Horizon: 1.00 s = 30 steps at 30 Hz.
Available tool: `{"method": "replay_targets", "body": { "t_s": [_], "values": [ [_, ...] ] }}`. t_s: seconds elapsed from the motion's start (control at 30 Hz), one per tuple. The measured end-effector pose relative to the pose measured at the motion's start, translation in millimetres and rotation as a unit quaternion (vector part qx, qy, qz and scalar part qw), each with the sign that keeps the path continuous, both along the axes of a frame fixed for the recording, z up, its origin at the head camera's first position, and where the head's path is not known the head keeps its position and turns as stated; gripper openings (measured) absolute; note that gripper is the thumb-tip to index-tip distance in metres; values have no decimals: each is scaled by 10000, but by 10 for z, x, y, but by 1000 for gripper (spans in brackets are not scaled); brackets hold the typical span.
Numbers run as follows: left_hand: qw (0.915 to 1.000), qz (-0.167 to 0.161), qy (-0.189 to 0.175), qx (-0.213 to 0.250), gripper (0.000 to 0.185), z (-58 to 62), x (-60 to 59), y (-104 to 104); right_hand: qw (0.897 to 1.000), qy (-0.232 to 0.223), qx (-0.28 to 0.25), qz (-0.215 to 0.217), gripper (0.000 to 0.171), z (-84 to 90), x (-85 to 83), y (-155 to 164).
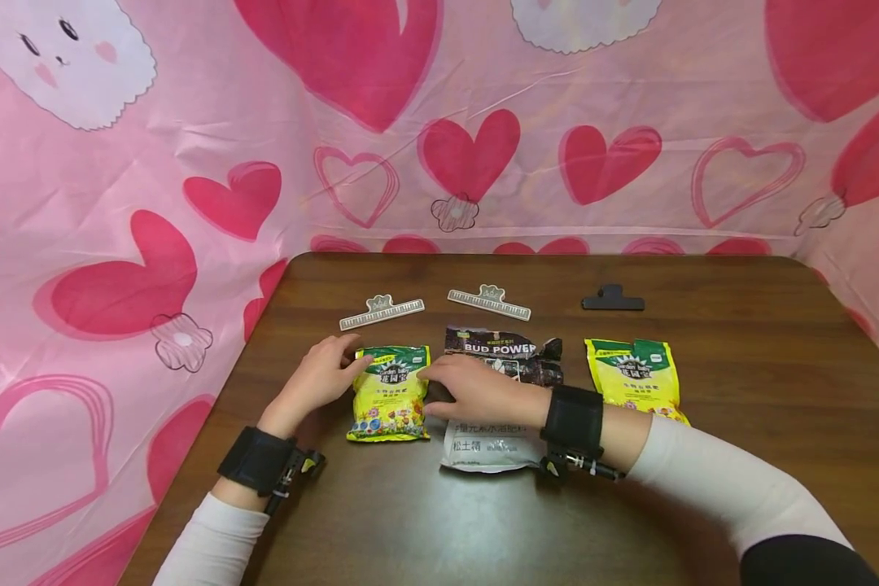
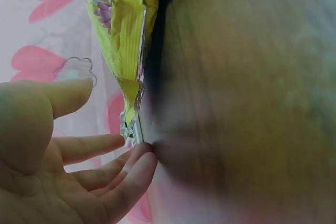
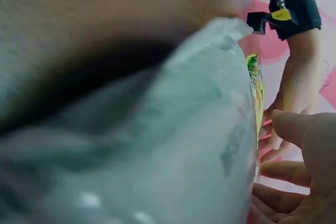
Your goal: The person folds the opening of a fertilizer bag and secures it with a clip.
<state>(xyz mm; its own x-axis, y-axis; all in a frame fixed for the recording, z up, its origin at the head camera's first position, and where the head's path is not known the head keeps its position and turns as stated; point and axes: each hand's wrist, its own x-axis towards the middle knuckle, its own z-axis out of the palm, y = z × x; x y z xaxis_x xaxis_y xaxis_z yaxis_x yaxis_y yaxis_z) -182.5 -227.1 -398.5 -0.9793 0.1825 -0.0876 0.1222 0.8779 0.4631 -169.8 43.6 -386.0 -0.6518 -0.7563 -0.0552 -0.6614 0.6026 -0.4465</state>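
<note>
A yellow and green fertilizer bag lies on the table between the two hands. My left hand is at its upper left edge, fingers loosely bent and thumb apart. In the left wrist view the fingertips come right up to the bag's top corner. From the other side my right hand reaches to the bag's right edge, thumb and fingers spread. It passes over a dark and silver bag marked "BUD POWER", hiding its middle. The silver lower part fills much of the right wrist view.
Two pale bag clips lie behind the bags, and a black clip lies farther right. Another yellow and green bag is partly behind the right forearm. A pink heart-patterned cloth surrounds the brown table.
</note>
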Motion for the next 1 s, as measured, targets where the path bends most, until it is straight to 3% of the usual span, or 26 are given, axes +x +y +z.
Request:
{"method": "replay_targets", "body": {
  "t_s": [0.33,0.63,0.87,1.0],
  "values": [
    [9989,237,-272,306,50,-22,-51,15,9991,197,367,-35,33,70,-66,-165],
    [9949,510,-455,738,43,-77,-90,-19,9995,72,293,-55,20,86,-110,-235],
    [9806,929,-857,1500,34,-101,-113,-41,9996,122,193,-160,18,60,-142,-253],
    [9770,998,-919,1643,32,-89,-122,-43,9998,78,30,-184,15,45,-170,-251]
  ]
}}
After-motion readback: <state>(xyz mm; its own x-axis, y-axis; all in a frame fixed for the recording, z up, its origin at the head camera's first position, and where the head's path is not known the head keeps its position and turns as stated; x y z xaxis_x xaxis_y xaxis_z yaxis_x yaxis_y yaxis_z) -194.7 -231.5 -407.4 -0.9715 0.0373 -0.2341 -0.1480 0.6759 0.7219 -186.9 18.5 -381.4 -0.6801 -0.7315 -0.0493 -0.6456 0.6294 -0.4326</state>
